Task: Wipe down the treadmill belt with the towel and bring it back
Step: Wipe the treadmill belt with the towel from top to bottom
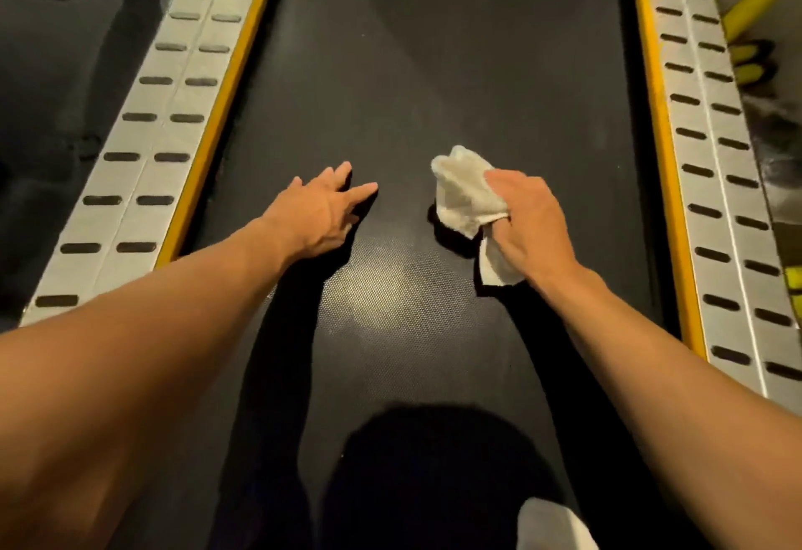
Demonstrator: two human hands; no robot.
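Bare forearms [130,354] seen nearest in head view, stretched forward over black treadmill belt [434,63]. Left hand [319,213] held low over belt, fingers straight and spread, nothing gripped; contact with belt cannot be told. White towel [462,195] bunched and gripped in right hand [534,226], fingers curled round it, right of belt centre. Belt flanked by grey slotted side rails [143,150] edged in yellow.

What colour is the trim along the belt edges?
Yellow trim borders both sides of the black belt; clearest in the head view.
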